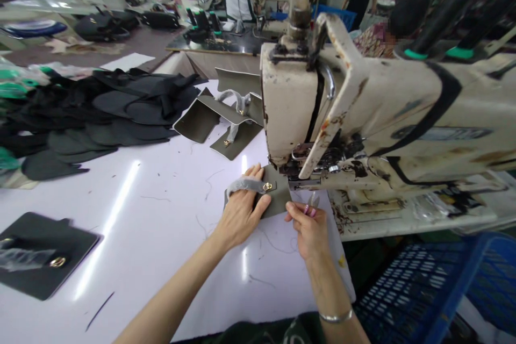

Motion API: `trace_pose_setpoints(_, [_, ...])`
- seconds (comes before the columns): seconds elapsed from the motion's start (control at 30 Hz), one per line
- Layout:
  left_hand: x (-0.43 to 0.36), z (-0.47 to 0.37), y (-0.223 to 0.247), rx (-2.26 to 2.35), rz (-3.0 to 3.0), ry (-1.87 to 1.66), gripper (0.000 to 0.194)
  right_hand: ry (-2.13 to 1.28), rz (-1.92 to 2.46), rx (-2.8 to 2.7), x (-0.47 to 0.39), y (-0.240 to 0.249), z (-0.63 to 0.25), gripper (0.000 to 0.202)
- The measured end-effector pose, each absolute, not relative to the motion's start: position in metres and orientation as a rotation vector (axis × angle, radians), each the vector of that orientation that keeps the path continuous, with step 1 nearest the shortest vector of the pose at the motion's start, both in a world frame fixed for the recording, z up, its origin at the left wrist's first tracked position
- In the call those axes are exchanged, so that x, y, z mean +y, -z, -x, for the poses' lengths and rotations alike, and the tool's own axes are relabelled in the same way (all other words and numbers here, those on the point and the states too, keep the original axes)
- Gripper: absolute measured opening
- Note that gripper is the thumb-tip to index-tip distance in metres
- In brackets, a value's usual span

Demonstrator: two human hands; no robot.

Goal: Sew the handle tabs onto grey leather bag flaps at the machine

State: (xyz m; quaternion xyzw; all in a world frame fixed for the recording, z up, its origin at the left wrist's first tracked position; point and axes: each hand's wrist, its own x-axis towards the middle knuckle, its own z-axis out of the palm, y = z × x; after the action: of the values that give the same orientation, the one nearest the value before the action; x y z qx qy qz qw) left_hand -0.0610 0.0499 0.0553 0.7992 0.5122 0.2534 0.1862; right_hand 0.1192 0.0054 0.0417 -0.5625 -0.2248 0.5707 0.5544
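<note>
Beside the sewing machine's needle area lies a dark olive panel (279,193) with a plastic-wrapped handle (245,184) and a gold ring fitting (267,187). My left hand (242,212) rests flat on this panel, fingers stretched out beneath the handle strap. At the panel's right corner, the thumb and index finger of my right hand (308,228) touch the edge. Tucked in that same closed hand are small scissors (312,205) with pink handles, their blades pointing away from me. The needle itself is hidden by the machine head.
An old sewing machine (382,102) fills the right side. Several similar panels (236,142) lie behind my left hand, another panel (38,242) at left. Dark cut pieces (121,102) are heaped at back left. A blue crate (419,274) stands lower right. People work beyond.
</note>
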Motion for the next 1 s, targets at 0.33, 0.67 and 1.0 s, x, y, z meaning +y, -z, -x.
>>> trace_pose_setpoints(0.33, [0.101, 0.043, -0.094, 1.397, -2.43, -0.567, 0.046, -1.255, 1.334, -0.605, 0.004, -0.033, -0.117, 0.033])
trace_pose_setpoints(0.67, [0.113, 0.042, -0.095, 1.439, -2.361, -0.463, 0.05, -1.217, 1.347, -0.611, 0.011, -0.035, -0.112, 0.036])
trace_pose_setpoints(1.0, [0.126, 0.043, -0.103, 1.228, -2.268, -0.417, 0.055, -1.209, 1.314, -0.603, 0.021, -0.03, -0.108, 0.037])
